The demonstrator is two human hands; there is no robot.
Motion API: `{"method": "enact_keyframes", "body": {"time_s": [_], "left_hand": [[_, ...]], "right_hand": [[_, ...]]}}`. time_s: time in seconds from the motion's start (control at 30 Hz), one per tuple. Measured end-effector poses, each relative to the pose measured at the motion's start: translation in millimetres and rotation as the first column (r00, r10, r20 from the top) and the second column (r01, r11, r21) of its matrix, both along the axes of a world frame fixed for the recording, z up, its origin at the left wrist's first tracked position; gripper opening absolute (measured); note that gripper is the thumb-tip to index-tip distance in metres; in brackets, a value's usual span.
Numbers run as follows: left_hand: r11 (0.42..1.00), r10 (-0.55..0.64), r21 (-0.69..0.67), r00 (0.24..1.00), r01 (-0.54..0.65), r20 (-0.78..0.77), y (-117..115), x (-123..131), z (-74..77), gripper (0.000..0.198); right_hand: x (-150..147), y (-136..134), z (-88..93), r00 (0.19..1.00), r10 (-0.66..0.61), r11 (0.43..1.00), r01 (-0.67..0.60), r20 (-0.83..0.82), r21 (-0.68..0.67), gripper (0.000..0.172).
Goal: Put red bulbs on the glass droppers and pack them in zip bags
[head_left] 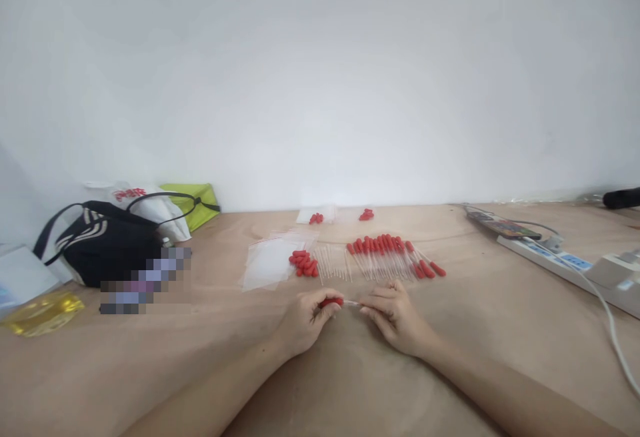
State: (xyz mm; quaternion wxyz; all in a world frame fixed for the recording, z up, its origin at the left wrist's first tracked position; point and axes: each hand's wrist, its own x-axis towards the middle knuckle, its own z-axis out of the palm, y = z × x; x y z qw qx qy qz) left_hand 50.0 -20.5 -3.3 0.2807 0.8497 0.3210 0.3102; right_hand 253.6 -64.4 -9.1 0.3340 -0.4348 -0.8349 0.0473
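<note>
My left hand (314, 313) pinches a small red handle-like piece (332, 302) between thumb and fingers. My right hand (393, 317) is closed on the far end of a thin pale rod (352, 303), whose other end meets the red piece. Just beyond my hands lies a small heap of loose red pieces (303, 262). Beside it is a row of bare thin rods (334, 263). Farther right, several rods topped with red pieces (383, 245) lie in a row. A few more red-tipped rods (427, 268) lie at that row's right end.
Clear plastic bags (270, 262) lie left of the red heap. Two small red clusters (316, 218) rest on bags near the wall. A black bag (110, 240) and yellow packet (44, 313) sit at left. At right are a phone (505, 225), power strip (545, 257) and white cable (607, 317).
</note>
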Motion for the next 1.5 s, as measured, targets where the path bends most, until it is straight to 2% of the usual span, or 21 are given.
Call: {"method": "enact_keyframes", "body": {"time_s": [0.33, 0.53, 0.7, 0.93, 1.17, 1.27, 1.33, 1.37, 1.43, 1.5], "left_hand": [[0.991, -0.053, 0.121, 0.994, 0.064, -0.093, -2, 1, 6.5, 0.019], [0.973, -0.027, 0.224, 0.992, 0.054, -0.120, -3, 0, 1.5, 0.017], [0.952, -0.103, 0.276, 0.987, 0.134, -0.124, -4, -1, -3.4, 0.015], [0.931, -0.134, 0.324, 0.984, 0.166, -0.119, -3, -1, -4.4, 0.015], [0.937, -0.106, 0.321, 0.989, 0.134, -0.104, 5, -4, 3.6, 0.015], [0.968, 0.042, 0.249, 0.997, -0.027, -0.057, 9, -8, 0.8, 0.029], [0.977, 0.150, 0.164, 0.985, -0.135, -0.083, 10, -10, -1.1, 0.032], [0.980, 0.163, 0.134, 0.980, -0.147, -0.116, 11, -10, -1.3, 0.026], [0.989, 0.119, 0.107, 0.975, -0.100, -0.188, 11, -10, 0.1, 0.009], [0.994, 0.065, 0.102, 0.971, -0.042, -0.231, 11, -8, 2.9, 0.007]], "right_hand": [[1, 5, 4.0, 0.984, 0.003, 0.997, -0.017, 0.178, 0.076, 0.022], [-2, 3, -1.3, 0.985, -0.032, 0.981, -0.001, 0.168, 0.193, 0.023], [-7, -4, -2.4, 0.994, -0.015, 0.992, 0.001, 0.109, 0.128, 0.026], [-15, -2, -3.4, 0.995, -0.024, 0.997, 0.017, 0.097, 0.069, 0.026], [-19, -4, 12.7, 0.972, -0.085, 0.995, 0.073, 0.218, 0.063, 0.020], [-12, -1, 16.2, 0.967, -0.138, 0.990, 0.139, 0.217, 0.007, 0.021], [-2, 7, 15.4, 0.965, -0.240, 0.965, 0.249, 0.104, -0.087, 0.022], [3, 13, 14.7, 0.947, -0.319, 0.936, 0.319, 0.025, -0.149, 0.021], [15, 28, 14.3, 0.856, -0.505, 0.844, 0.464, -0.108, -0.268, 0.022], [22, 44, 15.6, 0.739, -0.656, 0.741, 0.591, -0.153, -0.320, 0.023]]}}
